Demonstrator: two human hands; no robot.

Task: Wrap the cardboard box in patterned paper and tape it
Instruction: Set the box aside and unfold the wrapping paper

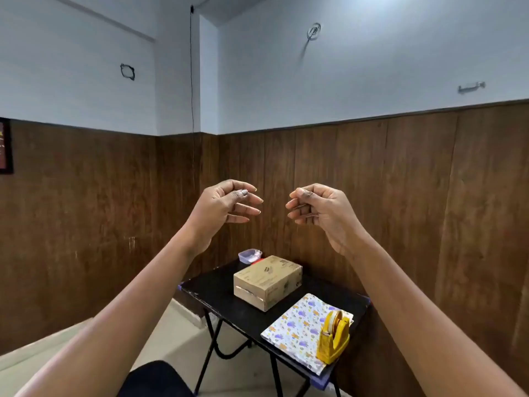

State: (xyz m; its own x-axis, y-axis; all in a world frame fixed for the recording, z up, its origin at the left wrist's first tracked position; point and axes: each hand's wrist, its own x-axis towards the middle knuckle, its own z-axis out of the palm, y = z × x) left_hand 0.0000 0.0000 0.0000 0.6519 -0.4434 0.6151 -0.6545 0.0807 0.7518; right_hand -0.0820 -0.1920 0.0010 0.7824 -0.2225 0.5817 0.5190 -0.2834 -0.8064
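Black table (217,293) holds cardboard box (267,279), its printed label unreadable.

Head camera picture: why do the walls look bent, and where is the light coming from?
Head view: the wide-angle lens bows the wood panelling and stretches the forearms near the edges; the brightest patch is on the wall at upper right, so the light likely comes from above there.

Framed picture (5,146) cut by left edge, box (267,282) print unreadable
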